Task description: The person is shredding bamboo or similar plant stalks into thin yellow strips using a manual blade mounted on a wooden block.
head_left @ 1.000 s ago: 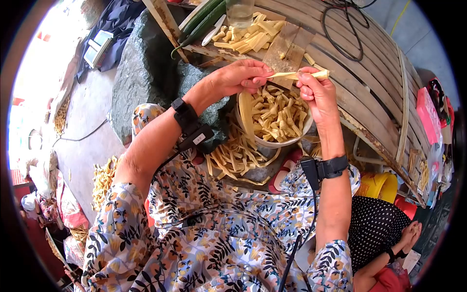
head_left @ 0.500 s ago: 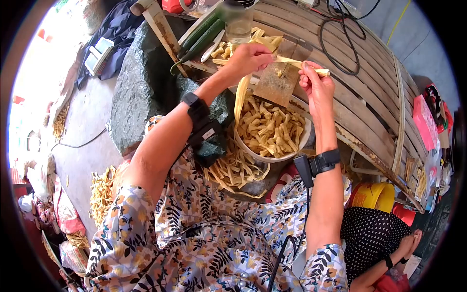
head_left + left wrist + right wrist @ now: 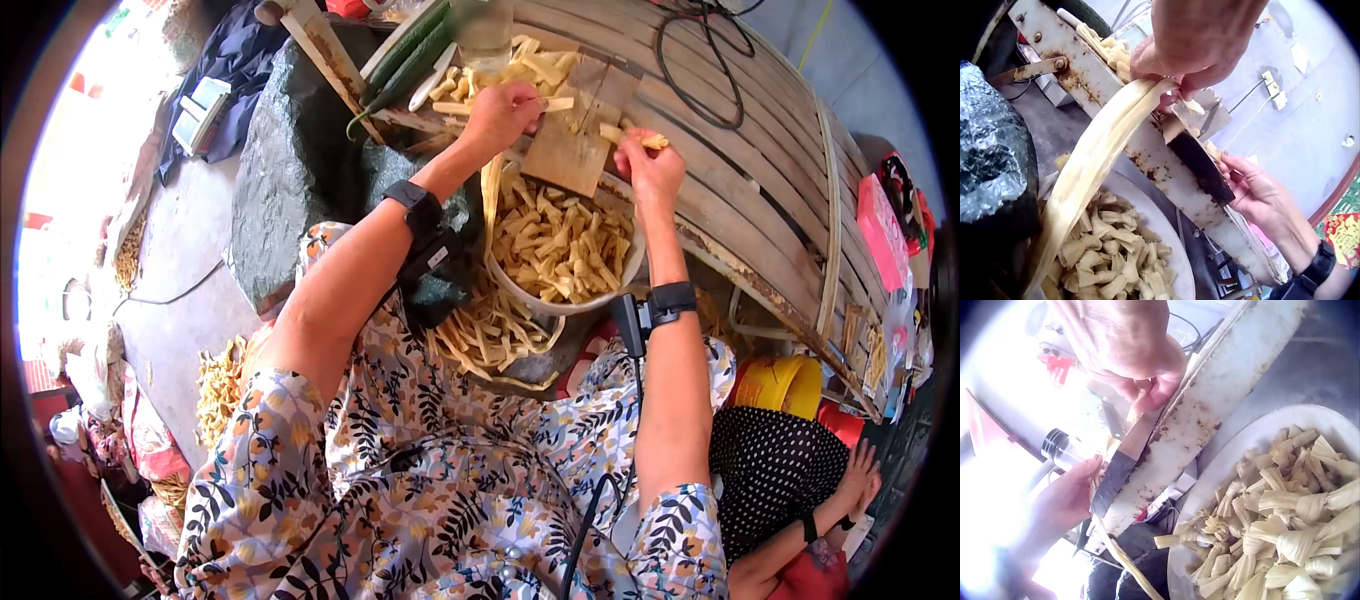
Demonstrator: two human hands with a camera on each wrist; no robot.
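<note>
While the left hand (image 3: 505, 115) pinches the upper end of a long pale strip (image 3: 491, 195) between the thumb and the curled fingers, it lays this end across the dark blade (image 3: 1200, 169) that is fixed on a rusty bar (image 3: 1104, 87), probably because the edge does the cutting there. The rest of the strip hangs down over the rim of the white bowl (image 3: 1154, 215). On the other side of the blade, the right hand (image 3: 650, 165) pinches a short cut piece (image 3: 643, 140) with its fingertips. The bowl stands directly under the blade and is full of knotted pieces (image 3: 560, 240), so it seems placed to collect them. A heap of loose strips (image 3: 490, 335) lies on the lap just beside the bowl, near to both hands.
</note>
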